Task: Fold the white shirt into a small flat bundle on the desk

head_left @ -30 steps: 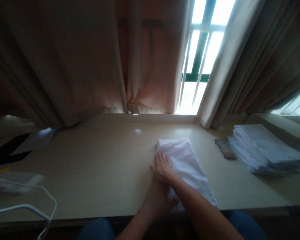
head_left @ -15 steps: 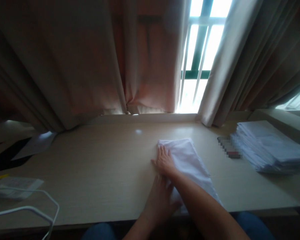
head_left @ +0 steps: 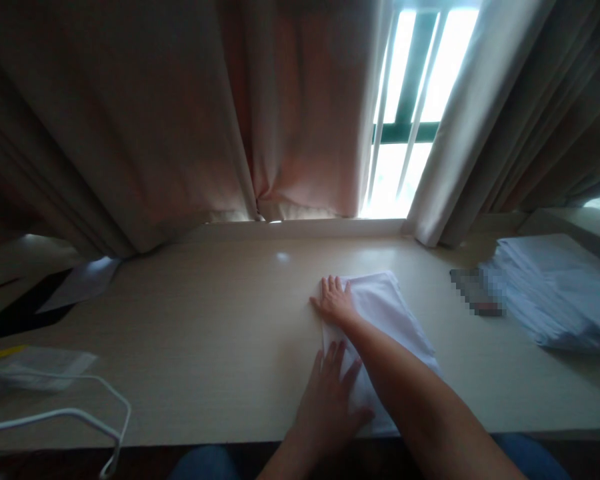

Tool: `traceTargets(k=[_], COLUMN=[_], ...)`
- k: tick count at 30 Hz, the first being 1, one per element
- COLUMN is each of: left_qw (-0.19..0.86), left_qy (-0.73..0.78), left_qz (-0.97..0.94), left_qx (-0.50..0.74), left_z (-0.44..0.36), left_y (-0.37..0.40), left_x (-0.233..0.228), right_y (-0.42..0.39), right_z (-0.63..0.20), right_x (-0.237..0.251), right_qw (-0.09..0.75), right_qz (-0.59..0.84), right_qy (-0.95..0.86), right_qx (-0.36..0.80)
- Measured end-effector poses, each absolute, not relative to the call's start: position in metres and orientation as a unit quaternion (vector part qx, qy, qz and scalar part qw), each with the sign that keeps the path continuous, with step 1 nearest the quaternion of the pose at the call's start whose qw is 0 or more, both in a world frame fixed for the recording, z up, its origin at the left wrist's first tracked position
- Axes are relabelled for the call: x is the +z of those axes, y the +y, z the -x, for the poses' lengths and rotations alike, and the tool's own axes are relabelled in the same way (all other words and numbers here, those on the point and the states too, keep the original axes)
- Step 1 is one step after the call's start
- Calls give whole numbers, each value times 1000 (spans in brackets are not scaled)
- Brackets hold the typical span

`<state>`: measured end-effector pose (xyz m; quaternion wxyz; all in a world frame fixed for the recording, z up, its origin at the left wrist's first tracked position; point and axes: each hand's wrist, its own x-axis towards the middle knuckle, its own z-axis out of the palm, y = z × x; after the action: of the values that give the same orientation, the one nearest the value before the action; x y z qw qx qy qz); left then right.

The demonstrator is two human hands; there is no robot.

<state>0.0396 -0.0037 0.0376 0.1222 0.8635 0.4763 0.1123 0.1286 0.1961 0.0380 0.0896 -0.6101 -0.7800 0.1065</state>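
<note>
A white folded cloth (head_left: 380, 307) lies on the pale wooden table (head_left: 220, 333) in front of me, its long side running from far to near. My right hand (head_left: 335, 300) rests flat on the cloth's far left corner, fingers spread, the thumb out past its left edge. Closer to me, my left hand (head_left: 330, 387) lies on the near left part of the cloth with its fingers apart. My right forearm crosses over the cloth and hides some of it.
To the right stands a stack of folded white cloths (head_left: 555, 287), with a blurred-out phone-like object (head_left: 475, 292) beside it. At left are a clear plastic bag (head_left: 55, 370), a white hanger-like frame (head_left: 70, 415) and a paper sheet (head_left: 80, 287). Curtains (head_left: 180, 120) hang behind the table.
My left hand has slid a little toward me and spread its fingers, coming apart from the right hand. The right hand stays on the far corner. The view has shifted slightly left.
</note>
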Motion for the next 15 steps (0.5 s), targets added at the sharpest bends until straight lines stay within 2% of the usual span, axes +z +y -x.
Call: traceTargets(k=[11, 15], left_qw=[104, 99], left_qy=[484, 490], left_qz=[-862, -859], left_qx=[108, 112], left_z=[-40, -41], left_y=[-4, -4], left_x=[37, 38], right_y=[205, 196], right_z=[-154, -201], right_x=[51, 58], right_qw=[64, 83], right_qz=[566, 565], right_qy=[-809, -816], right_qx=[145, 91])
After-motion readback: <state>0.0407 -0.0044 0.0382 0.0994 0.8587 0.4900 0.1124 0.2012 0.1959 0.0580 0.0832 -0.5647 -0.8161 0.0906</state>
